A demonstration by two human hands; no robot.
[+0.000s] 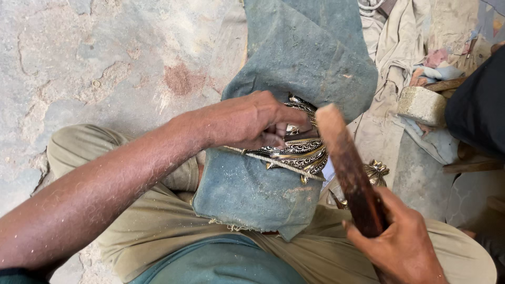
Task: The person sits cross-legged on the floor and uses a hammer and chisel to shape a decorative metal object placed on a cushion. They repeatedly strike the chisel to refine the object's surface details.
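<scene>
- The left hand (pixel 252 120) is curled down over an ornate metal piece (pixel 300 150), fingertips pinched onto its engraved silver-and-gold bands.
- The metal piece is pinned on a blue-grey cloth (pixel 252 192) draped across the lap, roughly at the centre of the view, just under the left hand.
- A light cord (pixel 286 165) is seen stretched across the metal piece, touching its lower edge.
- The right hand (pixel 397 244) is wrapped tightly around a dark reddish wooden stick (pixel 347 168); the stick is held slanted, its pale upper end poised just beside the metal piece.
- A second brass-coloured ornament (pixel 376 172) is glimpsed behind the stick, partly hidden.
- Olive trousers (pixel 147 221) are seen beneath the cloth, over a rough concrete floor (pixel 105 58).
- A pale stone block (pixel 421 105) is resting to the right among crumpled rags.
</scene>
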